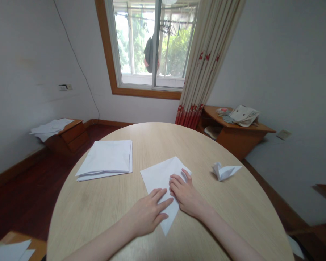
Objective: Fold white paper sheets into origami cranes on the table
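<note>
A folded sheet of white paper [159, 174] lies flat on the round wooden table [141, 145], one narrow point toward me. My left hand [150, 212] rests on its lower left part with the fingers stretched out and apart. On the right side of the same sheet, my right hand [186, 194] presses down, its fingers spread and slightly bent. Neither hand grips the paper; both lie on top of it and cover part of its middle and right edge. To the right stands a small folded paper figure [225, 172] with pointed ends, like an origami bird.
At the table's left lies a stack of white paper [108, 157]. A corner cabinet [239, 139] with a cloth bag stands beyond, near the curtain [203, 61]. More papers lie on a low drawer unit [73, 134] at left and a wooden surface [39, 246] at bottom left.
</note>
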`<state>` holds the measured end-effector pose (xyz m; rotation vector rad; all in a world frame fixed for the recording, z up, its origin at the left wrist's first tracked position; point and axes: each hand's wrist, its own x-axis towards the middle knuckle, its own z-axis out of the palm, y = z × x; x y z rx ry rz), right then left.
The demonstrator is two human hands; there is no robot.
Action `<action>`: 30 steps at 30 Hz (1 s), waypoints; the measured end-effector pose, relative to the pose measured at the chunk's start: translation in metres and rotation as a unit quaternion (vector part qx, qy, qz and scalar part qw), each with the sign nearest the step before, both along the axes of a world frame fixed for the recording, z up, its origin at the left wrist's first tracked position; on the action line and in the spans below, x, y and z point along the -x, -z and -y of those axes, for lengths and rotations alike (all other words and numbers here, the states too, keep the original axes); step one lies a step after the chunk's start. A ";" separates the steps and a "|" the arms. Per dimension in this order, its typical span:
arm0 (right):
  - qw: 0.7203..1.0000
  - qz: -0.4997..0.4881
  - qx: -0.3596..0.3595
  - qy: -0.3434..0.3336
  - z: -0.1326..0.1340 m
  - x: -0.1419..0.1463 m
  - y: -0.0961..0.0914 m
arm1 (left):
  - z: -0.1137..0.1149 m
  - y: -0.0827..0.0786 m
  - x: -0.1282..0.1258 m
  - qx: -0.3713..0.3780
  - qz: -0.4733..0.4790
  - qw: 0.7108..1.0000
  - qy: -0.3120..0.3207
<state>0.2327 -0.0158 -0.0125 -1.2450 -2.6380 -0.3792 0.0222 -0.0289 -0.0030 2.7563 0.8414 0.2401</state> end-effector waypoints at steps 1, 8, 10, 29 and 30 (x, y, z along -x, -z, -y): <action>1.000 0.002 0.000 0.001 0.000 0.000 0.000 | 0.000 0.000 0.000 0.001 -0.002 1.000 -0.001; 1.000 -0.008 0.010 -0.001 0.001 0.001 -0.001 | 0.001 0.002 0.000 0.000 0.009 1.000 -0.005; 1.000 -0.012 0.008 -0.009 0.001 0.000 -0.001 | 0.001 0.002 -0.001 -0.009 0.006 1.000 -0.008; 0.994 -0.105 0.004 0.033 0.002 -0.019 -0.015 | 0.000 0.005 -0.002 -0.103 -0.073 0.990 -0.064; 0.994 -0.092 0.031 0.055 0.003 -0.019 -0.015 | 0.000 0.004 -0.002 -0.103 -0.074 0.990 -0.067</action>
